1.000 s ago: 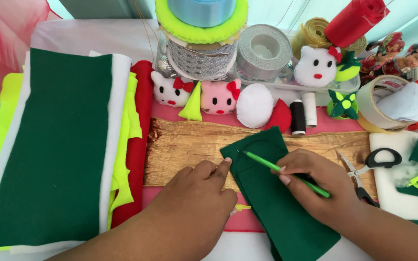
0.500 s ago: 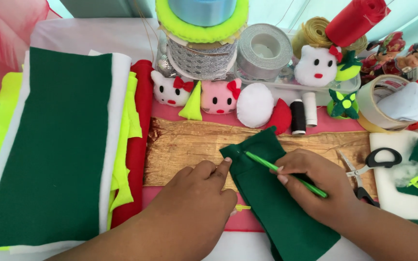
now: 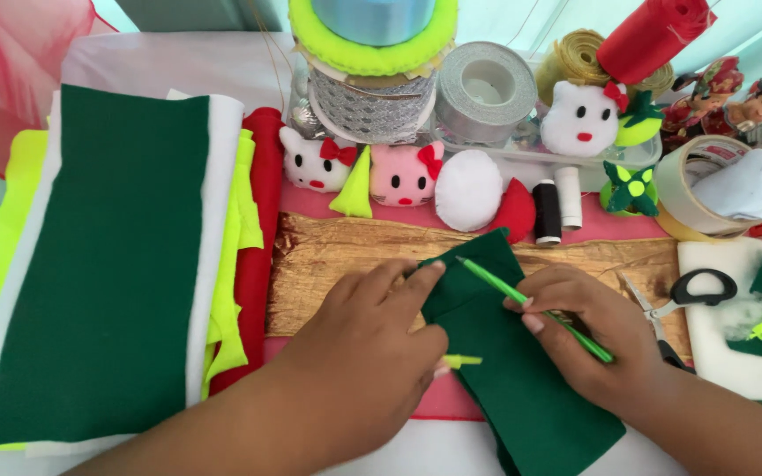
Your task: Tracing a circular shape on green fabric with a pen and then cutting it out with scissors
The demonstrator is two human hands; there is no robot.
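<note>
A dark green felt piece (image 3: 522, 379) lies slanted over a golden cloth (image 3: 337, 256) in front of me. My left hand (image 3: 363, 344) presses flat on the felt's left edge, fingers together. My right hand (image 3: 588, 330) grips a thin green pencil (image 3: 531, 307), whose tip rests on the upper part of the felt. A small yellow-green bit (image 3: 460, 360) pokes out from under my left hand.
A stack of green, white, yellow and red felt sheets (image 3: 108, 264) lies at the left. Small stuffed cat heads (image 3: 403, 174), thread spools (image 3: 546, 210), ribbon rolls (image 3: 484, 88) and a tape roll (image 3: 698, 189) line the back. Black-handled scissors (image 3: 681, 300) lie at the right.
The pencil tip has shifted slightly along the felt; both hands stay almost where they were.
</note>
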